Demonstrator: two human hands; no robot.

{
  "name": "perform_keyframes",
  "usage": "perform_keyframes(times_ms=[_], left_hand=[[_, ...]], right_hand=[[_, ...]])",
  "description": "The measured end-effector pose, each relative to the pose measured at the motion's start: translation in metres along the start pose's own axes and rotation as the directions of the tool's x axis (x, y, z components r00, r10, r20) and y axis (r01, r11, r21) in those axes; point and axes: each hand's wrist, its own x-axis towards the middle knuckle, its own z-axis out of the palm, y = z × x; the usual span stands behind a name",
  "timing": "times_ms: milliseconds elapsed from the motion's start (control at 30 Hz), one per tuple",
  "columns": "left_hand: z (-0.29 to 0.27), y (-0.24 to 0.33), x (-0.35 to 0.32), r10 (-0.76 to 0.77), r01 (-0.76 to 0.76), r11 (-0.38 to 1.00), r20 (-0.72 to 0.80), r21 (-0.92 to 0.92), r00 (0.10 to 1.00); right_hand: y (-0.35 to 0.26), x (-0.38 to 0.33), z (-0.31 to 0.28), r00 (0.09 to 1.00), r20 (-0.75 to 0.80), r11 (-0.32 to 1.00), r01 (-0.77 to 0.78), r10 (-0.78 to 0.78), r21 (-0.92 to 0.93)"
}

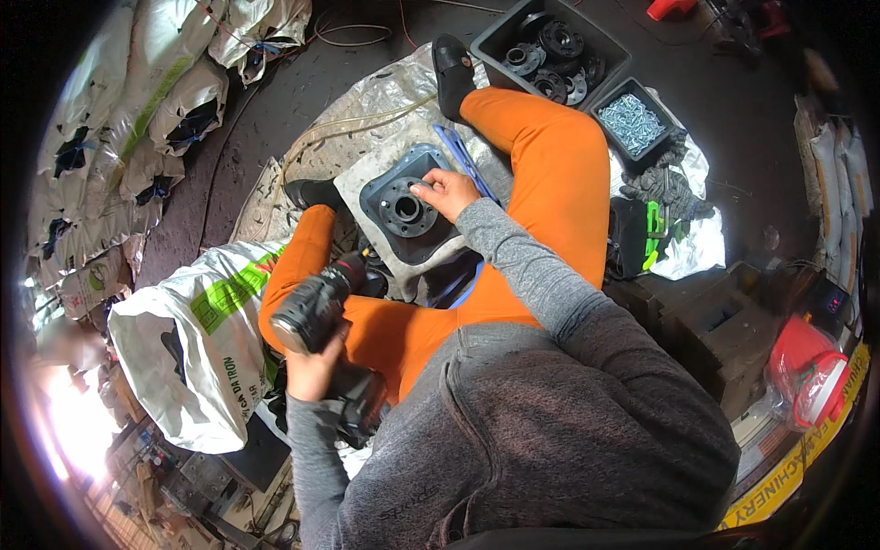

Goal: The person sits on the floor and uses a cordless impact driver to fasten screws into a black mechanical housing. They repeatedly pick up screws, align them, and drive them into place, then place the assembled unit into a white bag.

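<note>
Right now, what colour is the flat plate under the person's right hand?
Dark blue-grey, with a round black flange on it; the head view shows the plate under the right hand.

Matt dark metal flange [403, 209], glossy plastic sack [197, 353]

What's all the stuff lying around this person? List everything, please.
Flanged part: one, dark grey-blue, on a sheet between the legs, under the right hand.
Power tool: one, black, over the left thigh, in the left hand.
Bin of flanges: one, dark, top centre.
Tray of screws: one, dark with silvery screws, right of the bin.
Gloves: grey, count unclear, below the tray.
Sacks: several, white, upper left; one large one beside the left leg.
Red container: one, lower right.
Legs: two, orange trousers.
Left hand: grips the tool.
Right hand: fingers on the flanged part.
</note>
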Motion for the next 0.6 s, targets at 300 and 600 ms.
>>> perform_keyframes(times_ms=[300,600], left_hand=[[0.001,0.056,0.058,0.007,-0.025,0.989,0.128,0.143,0.992],[0.007,0.054,0.084,0.082,-0.098,0.990,0.152,0.101,0.985]], right_hand=[[-0.005,-0.002,-0.003,1.000,0.001,1.000,0.002,-0.002,0.008],[-0.005,-0.002,-0.002,1.000,-0.002,0.999,-0.017,0.017,0.041]])
